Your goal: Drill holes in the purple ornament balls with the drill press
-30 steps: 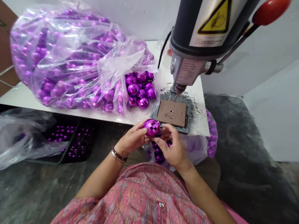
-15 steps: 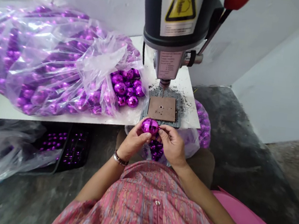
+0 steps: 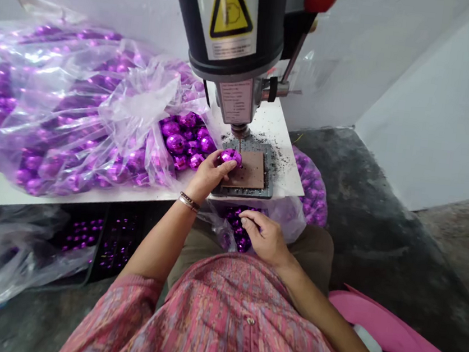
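Note:
My left hand [image 3: 208,176] is closed on a shiny purple mirror-faceted ball [image 3: 230,156], pinched between thumb and fingers. The ball is at the left part of the brown board [image 3: 255,174], just below and beside the drill bit [image 3: 240,144] of a drill press [image 3: 235,83]; whether they touch I cannot tell. My right hand [image 3: 267,238] is closed, thumb against fingers, above an open plastic bag of purple balls [image 3: 242,230] at my lap. Anything small in that pinch is hidden.
A large clear bag of purple balls [image 3: 75,118] covers the white table's [image 3: 282,128] left side. Dark shavings surround the metal base [image 3: 267,190]. Another filled bag [image 3: 312,182] stands right of the table. Black crates [image 3: 119,242] sit below left; a pink chair [image 3: 395,330] is at right.
My left hand has carried the ball forward, from in front of the table edge to the board under the drill. My right hand has come off the ball and sits lower, nearer my lap.

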Motion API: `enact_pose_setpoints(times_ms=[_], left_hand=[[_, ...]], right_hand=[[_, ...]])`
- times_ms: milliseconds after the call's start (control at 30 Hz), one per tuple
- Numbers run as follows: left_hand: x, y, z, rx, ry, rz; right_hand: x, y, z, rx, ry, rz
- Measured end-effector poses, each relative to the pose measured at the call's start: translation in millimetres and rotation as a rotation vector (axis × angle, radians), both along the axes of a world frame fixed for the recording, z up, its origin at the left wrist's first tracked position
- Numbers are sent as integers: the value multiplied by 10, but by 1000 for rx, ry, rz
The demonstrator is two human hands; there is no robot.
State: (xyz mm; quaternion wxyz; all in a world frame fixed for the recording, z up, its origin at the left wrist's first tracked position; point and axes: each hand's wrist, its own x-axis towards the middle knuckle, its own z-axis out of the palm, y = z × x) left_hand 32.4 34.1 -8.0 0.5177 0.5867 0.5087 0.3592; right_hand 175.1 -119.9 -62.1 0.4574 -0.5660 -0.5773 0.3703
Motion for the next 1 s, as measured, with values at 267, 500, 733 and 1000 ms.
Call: enact_pose_setpoints(times_ms=[267,500,733,1000], left_hand=[[64,47,-65,125,155,-19],[188,37,0,234,466,1],[175,5,-93,373,525,-57],[172,-8,-156,362,470,-48]], right_hand=[[41,-33,-112,11,-48,19],[87,-46,-147,11,-79,34],[176,-22,47,61,-124,92],[296,796,549,62,-287,-114]])
